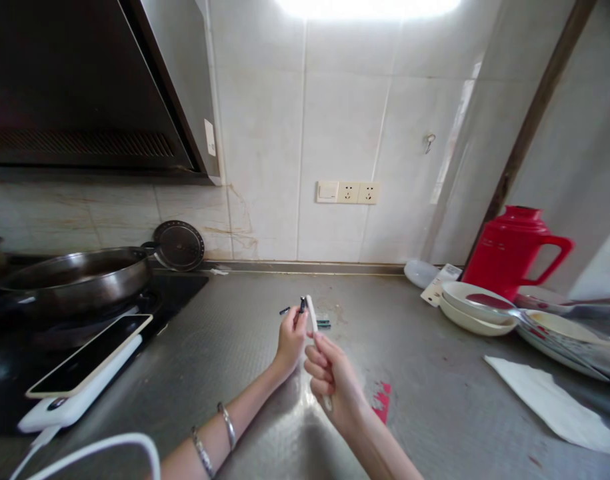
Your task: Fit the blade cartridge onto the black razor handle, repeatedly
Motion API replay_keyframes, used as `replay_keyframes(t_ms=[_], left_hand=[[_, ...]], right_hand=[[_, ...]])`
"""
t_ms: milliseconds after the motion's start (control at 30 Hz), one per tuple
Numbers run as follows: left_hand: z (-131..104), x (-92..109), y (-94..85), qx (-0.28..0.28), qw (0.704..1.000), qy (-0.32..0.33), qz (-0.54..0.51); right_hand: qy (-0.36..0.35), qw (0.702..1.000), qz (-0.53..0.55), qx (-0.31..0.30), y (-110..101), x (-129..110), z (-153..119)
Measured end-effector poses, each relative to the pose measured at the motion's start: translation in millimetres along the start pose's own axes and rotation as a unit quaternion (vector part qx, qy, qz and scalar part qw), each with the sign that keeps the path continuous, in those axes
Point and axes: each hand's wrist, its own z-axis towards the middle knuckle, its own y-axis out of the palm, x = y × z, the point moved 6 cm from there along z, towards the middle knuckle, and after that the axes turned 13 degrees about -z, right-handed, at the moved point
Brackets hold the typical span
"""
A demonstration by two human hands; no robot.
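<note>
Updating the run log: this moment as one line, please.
left hand: holds small black piece | right hand: grips slim white tool | metal counter: green pieces, red patch

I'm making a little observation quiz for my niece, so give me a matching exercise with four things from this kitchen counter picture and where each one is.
Things:
1. White stick
2. Small black piece
3. Phone
4. Red thermos

Places:
A. On a white device with a cable
B. Behind the stacked bowls
C. Gripped in the right hand
D. Pinched in the left hand

Right pairs: 1-C, 2-D, 3-A, 4-B
</note>
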Motion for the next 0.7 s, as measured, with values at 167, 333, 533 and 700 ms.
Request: replay_keyframes(t_ms=[167,333,533,700], left_hand=[[-1,5,3.2,0.001,1.000,-0.004,-0.016],[-1,8,3.0,0.010,0.998,-0.026,-0.048],[-1,9,1.7,0.016,0.998,-0.011,-0.057],[1,7,-1.2,0.013,0.992,-0.073,-0.106]], right_hand=[[-0.018,1.000,0.009,0.012,0,-3,4],[-0.027,0.999,0.008,0.020,-1,4,-1],[-0.025,0.999,0.006,0.027,-4,4,1],[-0.107,0.986,-0.105,0.071,-18,-1,1]])
